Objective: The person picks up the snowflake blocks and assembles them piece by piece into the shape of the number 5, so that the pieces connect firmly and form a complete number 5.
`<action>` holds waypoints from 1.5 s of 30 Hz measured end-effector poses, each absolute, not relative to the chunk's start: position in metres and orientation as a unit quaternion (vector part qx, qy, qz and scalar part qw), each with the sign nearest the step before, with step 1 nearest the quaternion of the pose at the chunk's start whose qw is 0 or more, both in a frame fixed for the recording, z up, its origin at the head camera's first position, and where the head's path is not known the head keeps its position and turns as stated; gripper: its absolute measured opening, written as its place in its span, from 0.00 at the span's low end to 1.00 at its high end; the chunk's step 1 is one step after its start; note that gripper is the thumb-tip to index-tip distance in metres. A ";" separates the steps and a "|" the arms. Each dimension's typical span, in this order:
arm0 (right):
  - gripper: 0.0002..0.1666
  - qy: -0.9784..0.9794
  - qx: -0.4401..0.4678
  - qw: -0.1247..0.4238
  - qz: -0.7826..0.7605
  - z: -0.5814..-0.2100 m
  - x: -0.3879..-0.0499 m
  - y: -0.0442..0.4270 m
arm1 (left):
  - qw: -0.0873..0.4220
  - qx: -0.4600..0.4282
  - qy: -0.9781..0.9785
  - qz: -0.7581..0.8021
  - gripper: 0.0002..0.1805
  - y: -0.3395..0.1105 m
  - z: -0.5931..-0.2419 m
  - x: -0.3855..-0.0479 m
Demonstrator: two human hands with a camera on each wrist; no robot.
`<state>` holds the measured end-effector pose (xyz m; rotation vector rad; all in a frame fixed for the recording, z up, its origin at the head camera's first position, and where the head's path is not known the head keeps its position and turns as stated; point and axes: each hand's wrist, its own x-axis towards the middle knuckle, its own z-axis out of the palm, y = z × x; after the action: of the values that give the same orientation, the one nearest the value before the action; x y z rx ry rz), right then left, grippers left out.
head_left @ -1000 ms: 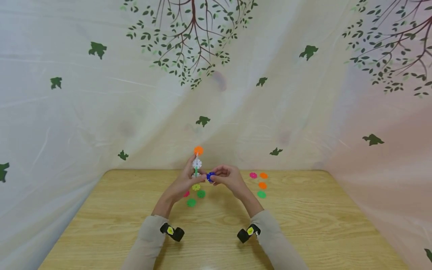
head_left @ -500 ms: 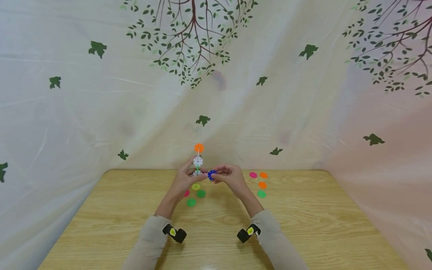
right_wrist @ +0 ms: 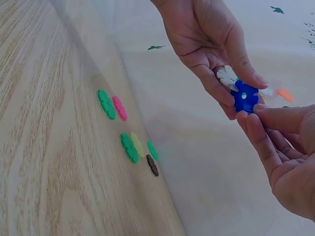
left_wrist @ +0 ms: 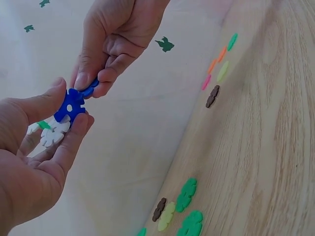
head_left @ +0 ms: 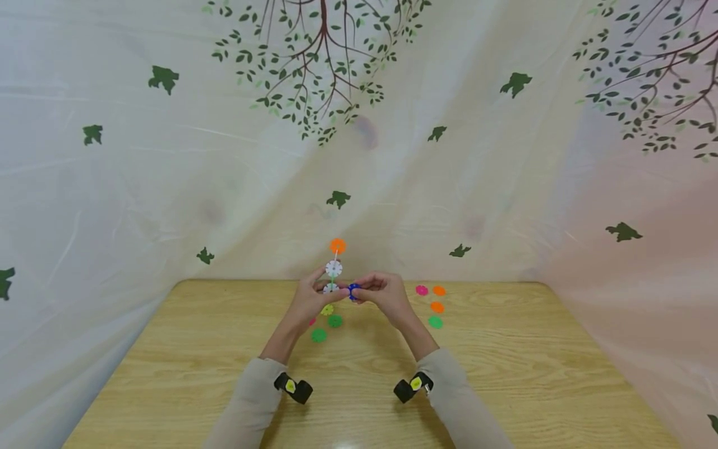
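My left hand (head_left: 305, 299) holds a chain of notched plastic discs above the table. An orange disc (head_left: 338, 246) tops it, with a white disc (head_left: 333, 269), an edge-on green disc (left_wrist: 44, 125) and a second white disc (left_wrist: 55, 132) below. A blue disc (left_wrist: 71, 105) slots into that lower white one, pinched between left thumb and fingers. Close against it, my right hand (head_left: 386, 298) pinches another blue disc (left_wrist: 89, 88) by thumb and fingers. The two blue discs touch or overlap; whether they are slotted together is hard to tell.
Under the left hand lie loose yellow (head_left: 328, 309), green (head_left: 318, 335) and pink (right_wrist: 119, 108) discs, and a brown one (right_wrist: 152, 165). Right of the hands lie pink (head_left: 422, 290), orange (head_left: 437, 307) and green (head_left: 435, 322) discs. A printed curtain (head_left: 252, 187) hangs behind the wooden table (head_left: 505, 374).
My left hand has shifted slightly right, and the chain's top now leans right. The right hand has stayed in place while its blue disc turned more edge-on.
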<state>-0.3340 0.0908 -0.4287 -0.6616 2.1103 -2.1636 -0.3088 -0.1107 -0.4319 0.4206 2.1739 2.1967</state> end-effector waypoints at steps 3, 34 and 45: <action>0.13 0.681 -0.212 0.029 -0.700 -0.427 -0.333 0.091 | 0.007 0.135 0.694 0.707 0.35 -0.110 -0.432 -0.309; 0.15 0.695 -0.232 0.064 -0.678 -0.428 -0.338 0.095 | -0.022 0.122 0.652 0.748 0.30 -0.108 -0.430 -0.313; 0.16 0.727 -0.247 0.090 -0.634 -0.422 -0.340 0.105 | -0.017 0.128 0.675 0.727 0.27 -0.112 -0.431 -0.314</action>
<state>-0.3399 0.1045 -0.4221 -0.7333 2.1625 -1.8846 -0.3135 -0.1120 -0.4309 0.4080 2.1418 2.3076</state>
